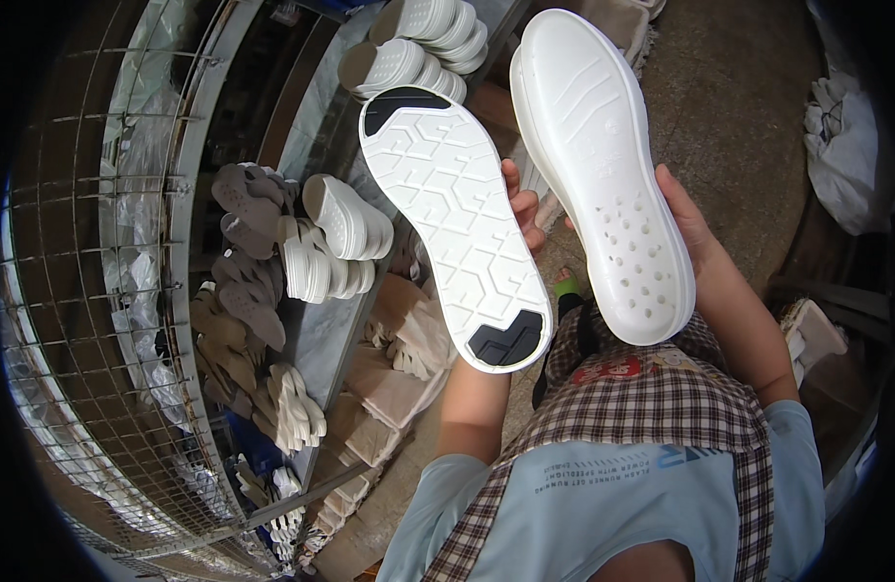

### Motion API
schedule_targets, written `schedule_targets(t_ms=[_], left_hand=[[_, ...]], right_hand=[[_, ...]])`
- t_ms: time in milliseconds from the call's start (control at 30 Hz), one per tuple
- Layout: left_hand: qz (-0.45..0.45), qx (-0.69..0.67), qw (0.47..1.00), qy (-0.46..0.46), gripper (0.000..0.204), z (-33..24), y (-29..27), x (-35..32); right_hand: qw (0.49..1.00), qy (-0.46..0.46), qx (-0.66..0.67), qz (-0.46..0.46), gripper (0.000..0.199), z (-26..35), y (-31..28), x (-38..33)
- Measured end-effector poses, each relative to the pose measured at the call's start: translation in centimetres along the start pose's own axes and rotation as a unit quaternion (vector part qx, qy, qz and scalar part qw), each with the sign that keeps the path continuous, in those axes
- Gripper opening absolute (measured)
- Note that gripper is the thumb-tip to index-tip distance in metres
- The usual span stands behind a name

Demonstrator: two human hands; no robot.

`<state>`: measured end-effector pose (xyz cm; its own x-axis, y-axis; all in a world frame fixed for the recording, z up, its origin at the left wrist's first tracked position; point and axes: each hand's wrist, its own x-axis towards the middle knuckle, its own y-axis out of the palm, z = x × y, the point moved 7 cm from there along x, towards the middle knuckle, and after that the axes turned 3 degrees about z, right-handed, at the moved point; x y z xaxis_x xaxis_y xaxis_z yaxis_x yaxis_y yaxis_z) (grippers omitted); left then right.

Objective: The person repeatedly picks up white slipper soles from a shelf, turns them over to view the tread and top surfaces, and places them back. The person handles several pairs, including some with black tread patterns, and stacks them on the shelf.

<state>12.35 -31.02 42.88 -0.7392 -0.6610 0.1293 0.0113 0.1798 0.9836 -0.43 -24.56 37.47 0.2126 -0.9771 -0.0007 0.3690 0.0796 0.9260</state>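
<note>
My left hand (525, 211) is closed around a white shoe sole (447, 218), its fingers showing past the right edge while the palm is hidden behind. The patterned tread faces me, with black patches at toe and heel. To the right, my right hand (688, 218) grips another white shoe sole (598, 155) by its right side. This one shows its inner face, with small round hollows at the heel. A second rim shows along its left edge; whether that is another sole underneath I cannot tell. The two held soles are raised side by side, slightly apart.
At the left, a table (321, 335) bears stacked white soles (348, 218) and grey soles (248, 209). More stacks (418, 68) stand at its far end. Wire mesh (88, 272) runs along the far left. A white sack (840, 155) lies on the right.
</note>
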Motion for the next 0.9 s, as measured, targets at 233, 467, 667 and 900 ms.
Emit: schedule_targets(t_ms=[233, 467, 667, 900], left_hand=[[-0.002, 0.035, 0.999, 0.015, 0.053, 0.0, 0.6, -0.5], [-0.17, 0.412, 0.895, 0.023, 0.048, -0.8, -2.6, -2.2], [-0.059, 0.156, 0.986, 0.026, 0.047, 0.4, -1.5, 0.0], [0.024, -0.124, 0.992, 0.032, 0.045, 0.0, 1.1, 1.1]], right_hand=[[0.998, 0.003, -0.051, -0.02, 0.058, 1.0, 1.5, 0.2], [0.846, -0.089, -0.526, -0.021, 0.073, 2.8, 6.6, 1.6], [0.875, -0.05, -0.481, 0.007, 0.079, 4.7, 10.5, 3.3], [0.964, 0.025, -0.236, -0.119, 0.07, 5.7, 10.9, 1.6]])
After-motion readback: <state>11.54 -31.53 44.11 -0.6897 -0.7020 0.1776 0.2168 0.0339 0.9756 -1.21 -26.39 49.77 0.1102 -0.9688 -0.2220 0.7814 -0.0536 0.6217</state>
